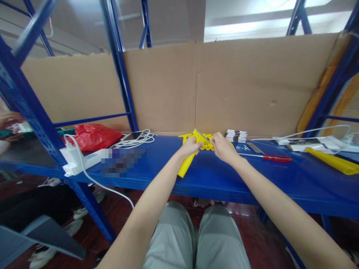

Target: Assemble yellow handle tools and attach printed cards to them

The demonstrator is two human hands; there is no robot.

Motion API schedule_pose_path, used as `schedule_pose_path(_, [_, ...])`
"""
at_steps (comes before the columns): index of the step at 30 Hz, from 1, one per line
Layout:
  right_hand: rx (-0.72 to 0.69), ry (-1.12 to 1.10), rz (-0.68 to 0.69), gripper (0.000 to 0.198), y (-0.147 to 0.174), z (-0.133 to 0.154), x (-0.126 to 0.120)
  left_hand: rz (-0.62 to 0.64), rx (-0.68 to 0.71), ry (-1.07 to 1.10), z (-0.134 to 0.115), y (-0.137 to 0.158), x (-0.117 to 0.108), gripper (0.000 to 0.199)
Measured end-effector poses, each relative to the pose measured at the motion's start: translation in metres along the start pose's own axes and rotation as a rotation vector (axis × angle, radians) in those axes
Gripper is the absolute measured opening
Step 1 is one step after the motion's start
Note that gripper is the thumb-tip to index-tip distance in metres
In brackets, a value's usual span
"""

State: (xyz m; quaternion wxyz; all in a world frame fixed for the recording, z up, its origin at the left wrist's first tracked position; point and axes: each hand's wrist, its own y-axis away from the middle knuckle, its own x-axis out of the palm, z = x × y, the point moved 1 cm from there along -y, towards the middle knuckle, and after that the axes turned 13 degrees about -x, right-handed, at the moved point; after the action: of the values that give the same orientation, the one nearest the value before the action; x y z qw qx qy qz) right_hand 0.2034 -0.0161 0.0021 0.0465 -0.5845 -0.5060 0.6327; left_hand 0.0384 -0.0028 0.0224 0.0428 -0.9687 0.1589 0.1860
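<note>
My left hand (190,145) grips a yellow plastic tool (185,166) by its upper part, its long handle pointing down toward me over the blue shelf (213,175). My right hand (223,147) is closed at the tool's head, fingertips pinching a small part there; what it pinches is too small to tell. Behind both hands lie more yellow plastic pieces (207,137) in a row. A stack of small white and dark blocks (236,136) sits just right of them.
A red-handled screwdriver (269,157) lies right of my hands, a long yellow piece (332,161) farther right beside white devices and cables (308,142). Left: coiled white cable (137,140), red plastic bag (94,136), power strip (77,162). Cardboard backs the shelf; blue uprights (120,67) flank it.
</note>
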Motion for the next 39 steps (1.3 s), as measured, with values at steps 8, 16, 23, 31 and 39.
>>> schedule_pose_path(8, [0.041,-0.122,-0.253,0.014,0.0,-0.008,-0.01,0.193,0.068,0.265,0.002,0.0,-0.01,0.029])
schedule_pose_path(16, [-0.062,-0.165,-0.417,0.012,-0.003,0.008,-0.021,0.331,0.138,0.351,-0.003,0.008,-0.016,0.034])
schedule_pose_path(23, [-0.062,-0.19,-0.434,0.013,-0.002,0.013,-0.022,0.381,0.182,0.353,-0.001,0.009,-0.017,0.035])
schedule_pose_path(31, [-0.098,-0.155,-0.442,0.015,-0.002,0.013,-0.022,0.295,0.28,0.24,-0.002,0.011,-0.023,0.036])
schedule_pose_path(39, [-0.173,-0.021,-0.43,0.014,-0.003,0.016,-0.014,0.195,0.373,0.103,0.002,-0.002,-0.023,0.045])
